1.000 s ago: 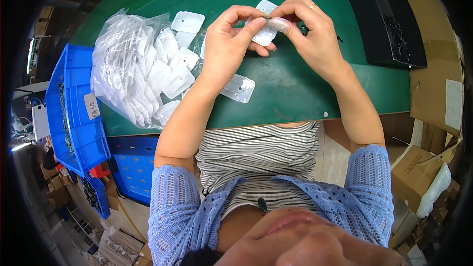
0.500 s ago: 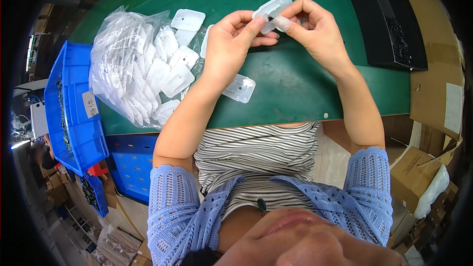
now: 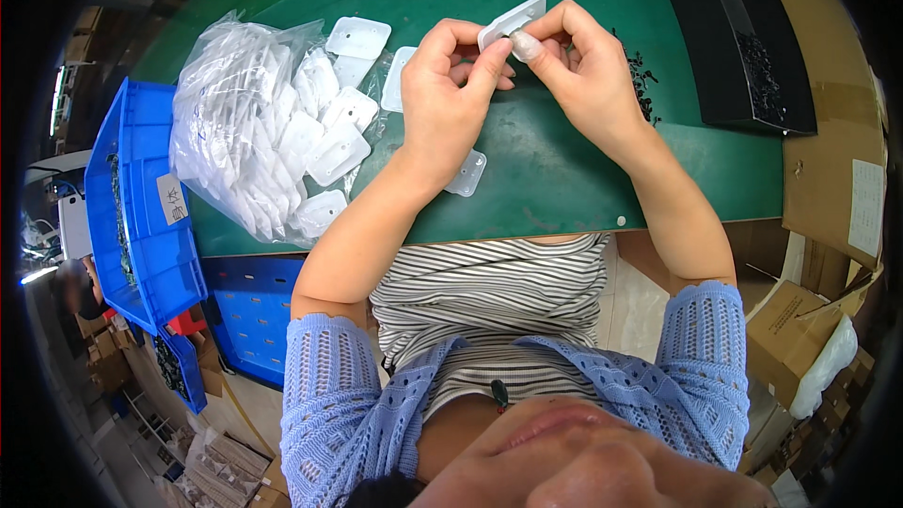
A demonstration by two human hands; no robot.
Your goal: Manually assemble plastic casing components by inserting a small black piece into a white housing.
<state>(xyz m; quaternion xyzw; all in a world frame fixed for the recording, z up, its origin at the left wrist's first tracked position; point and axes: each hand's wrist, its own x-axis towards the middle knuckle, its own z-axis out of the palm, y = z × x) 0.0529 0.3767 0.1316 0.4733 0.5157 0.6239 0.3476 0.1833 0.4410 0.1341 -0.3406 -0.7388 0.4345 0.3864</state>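
Above the green table, both my hands grip one translucent white plastic cover (image 3: 514, 21), tilted on its edge. My left hand (image 3: 450, 85) pinches its left end, with the thumb on the near face. My right hand (image 3: 583, 66) closes on its right side; a whitish wrap covers the thumb's tip. Whatever lies between the two thumbs is too small and covered to make out. Beneath my left wrist another white cover (image 3: 467, 175) lies flat on the table, partly hidden. More loose covers (image 3: 340, 152) spill beside a clear plastic bag (image 3: 235, 122) full of them.
Small black parts (image 3: 641, 83) are scattered on the table right of my right hand. Farther right stands a black box (image 3: 738, 47) with more of them, beside a cardboard carton (image 3: 828, 113). Blue bins (image 3: 155, 226) stand off the table's left edge.
The held cover has tipped more onto its edge, and the black piece seen on it is now hidden. Both hands shifted slightly; my right hand now uncovers the scattered black parts.
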